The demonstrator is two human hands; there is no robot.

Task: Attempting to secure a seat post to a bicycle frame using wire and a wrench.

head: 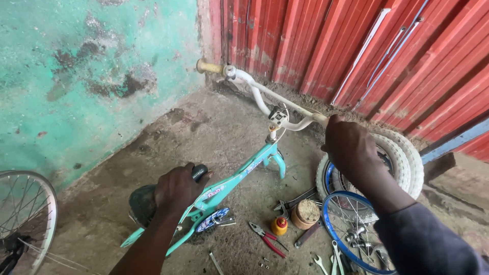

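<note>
Two bare hands steady a small turquoise bicycle frame [239, 178] that stands wheel-less on the concrete floor [214, 127], in the corner where a stained green wall [91, 76] meets a red corrugated metal wall [316, 40]. The left hand [175, 188] lies on the black saddle [145, 203] at the near left, its fingers curled down over the saddle's nose in a closed grip. The right hand [351, 147] is wrapped tight around the right end of the white handlebar [265, 97], fingers fully closed on it; a dark sleeve [428, 244] covers that arm. The far end of the handlebar carries a yellowish grip [209, 66] that sits just beside the red wall.

Right of the frame, a white tyre [407, 153] lies flat on the floor, with a blue-rimmed spoked wheel [351, 229] nearer, partly over it. Between frame and wheels tools are scattered: red-handled pliers [267, 238], a small yellow and red bottle [279, 224], a round tin with brownish contents [305, 214] just beside the bottle, a dark spanner [293, 201] and, near the bottom edge, more light-coloured spanners [328, 259]. The frame's chain guard [214, 220] shows blue and white markings below the left hand. At the far left edge, part of another spoked wheel [25, 214] with a black tyre leans into view
</note>
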